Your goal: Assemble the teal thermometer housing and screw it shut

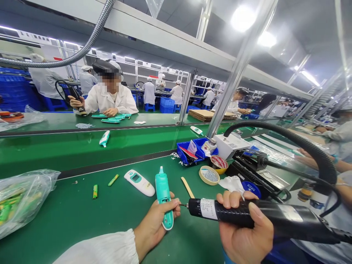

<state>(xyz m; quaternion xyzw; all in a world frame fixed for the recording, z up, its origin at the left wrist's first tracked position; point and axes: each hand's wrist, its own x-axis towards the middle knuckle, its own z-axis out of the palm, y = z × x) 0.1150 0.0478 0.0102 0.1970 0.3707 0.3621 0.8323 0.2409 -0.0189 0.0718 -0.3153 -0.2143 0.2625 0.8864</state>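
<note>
My left hand (158, 220) is closed around the lower part of a teal-and-white ear thermometer (162, 185). Its teal side faces up, with an open battery compartment near my thumb. My right hand (244, 227) grips a black electric screwdriver (236, 212) lying sideways. The thin bit (183, 205) points left and reaches my left fingertips; whether it touches a screw there I cannot tell. Just left of the held one, a second thermometer (139, 182) rests on the green bench with its display up. Two green-yellow batteries (95, 191) lie further left.
A plastic bag of batteries (22, 205) sits at the left. To the right are a round tray of screws (209, 175), a cream stick (187, 187), blue bins (189, 154) and a white box (231, 143). Thermometers (104, 139) lie on the green belt, and a co-worker (110, 95) sits opposite.
</note>
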